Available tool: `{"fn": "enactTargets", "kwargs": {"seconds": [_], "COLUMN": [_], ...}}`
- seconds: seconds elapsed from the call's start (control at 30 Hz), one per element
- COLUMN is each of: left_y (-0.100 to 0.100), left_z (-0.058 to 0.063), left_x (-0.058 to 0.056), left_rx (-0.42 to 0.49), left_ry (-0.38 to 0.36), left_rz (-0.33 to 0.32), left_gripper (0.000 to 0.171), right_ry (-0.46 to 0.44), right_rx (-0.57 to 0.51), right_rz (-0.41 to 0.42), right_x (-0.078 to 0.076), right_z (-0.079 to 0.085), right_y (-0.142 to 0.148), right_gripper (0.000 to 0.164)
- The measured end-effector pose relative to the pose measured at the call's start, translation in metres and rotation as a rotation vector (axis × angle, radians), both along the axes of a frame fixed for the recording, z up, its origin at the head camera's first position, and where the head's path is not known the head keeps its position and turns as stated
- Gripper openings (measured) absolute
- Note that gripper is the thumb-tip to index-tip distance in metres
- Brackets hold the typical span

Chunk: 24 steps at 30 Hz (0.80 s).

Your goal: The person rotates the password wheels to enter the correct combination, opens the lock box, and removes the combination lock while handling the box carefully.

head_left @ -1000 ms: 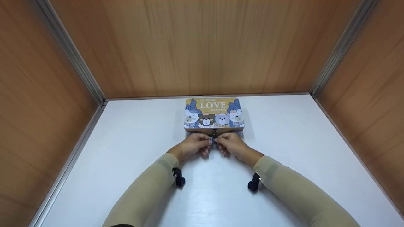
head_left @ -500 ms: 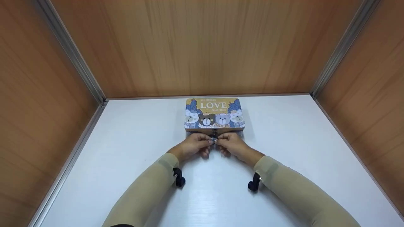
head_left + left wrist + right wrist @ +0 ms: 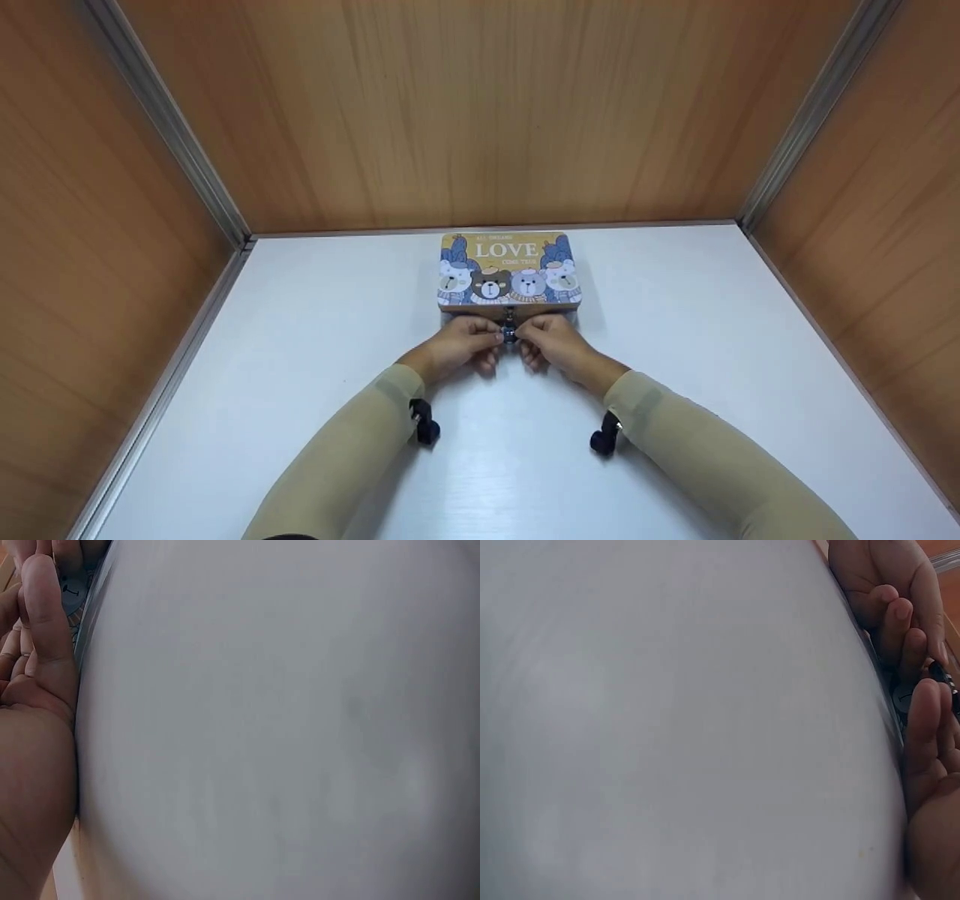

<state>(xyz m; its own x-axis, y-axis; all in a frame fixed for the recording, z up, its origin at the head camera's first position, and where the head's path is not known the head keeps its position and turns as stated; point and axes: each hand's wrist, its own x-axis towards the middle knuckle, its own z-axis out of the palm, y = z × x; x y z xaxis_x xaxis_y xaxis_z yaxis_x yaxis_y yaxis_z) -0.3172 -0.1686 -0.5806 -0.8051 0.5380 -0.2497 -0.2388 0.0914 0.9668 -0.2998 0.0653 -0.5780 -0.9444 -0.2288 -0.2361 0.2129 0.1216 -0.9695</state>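
Note:
A tin box [image 3: 508,262] with LOVE lettering and cartoon bears on its lid stands closed at the back middle of the table. From the clasp at its front hangs a small dark padlock [image 3: 509,334], which shows black, silver-marked dials in the right wrist view. My left hand [image 3: 457,345] pinches the padlock from the left between thumb and finger. On the other side my right hand [image 3: 556,345] has its thumb and a finger on the padlock. Fingers of both hands partly hide the lock and the box's front. The left wrist view shows mostly table, with my hand at its left edge.
The white table [image 3: 360,322] spreads out around the box. A wood-grain back panel [image 3: 480,112] rises just behind the box, with side panels left and right joined by metal posts. Both sleeves carry small black wrist cameras [image 3: 426,429].
My right thumb and finger shift slightly at the padlock's right side, and its dark face shows a little more. My left hand and the box keep their places.

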Motion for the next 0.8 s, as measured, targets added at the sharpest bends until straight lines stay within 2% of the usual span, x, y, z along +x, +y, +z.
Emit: {"fn": "enactTargets", "kwargs": {"seconds": [0.17, 0.4, 0.8], "left_y": [0.0006, 0.0013, 0.0007], "left_z": [-0.0006, 0.0003, 0.0008], "left_x": [0.0002, 0.0007, 0.0008], "left_rx": [0.001, 0.004, 0.004], "left_ry": [0.004, 0.008, -0.008], "left_rz": [0.002, 0.007, 0.009], "left_gripper": [0.016, 0.015, 0.012], "right_ry": [0.008, -0.016, 0.010], "right_rx": [0.007, -0.037, 0.016], "right_rz": [-0.001, -0.025, -0.009], "right_x": [-0.0014, -0.0014, 0.0013], "right_z": [-0.0017, -0.0005, -0.0002], "right_y": [0.0011, 0.0004, 0.0012], "right_gripper": [0.017, 0.021, 0.011]}}
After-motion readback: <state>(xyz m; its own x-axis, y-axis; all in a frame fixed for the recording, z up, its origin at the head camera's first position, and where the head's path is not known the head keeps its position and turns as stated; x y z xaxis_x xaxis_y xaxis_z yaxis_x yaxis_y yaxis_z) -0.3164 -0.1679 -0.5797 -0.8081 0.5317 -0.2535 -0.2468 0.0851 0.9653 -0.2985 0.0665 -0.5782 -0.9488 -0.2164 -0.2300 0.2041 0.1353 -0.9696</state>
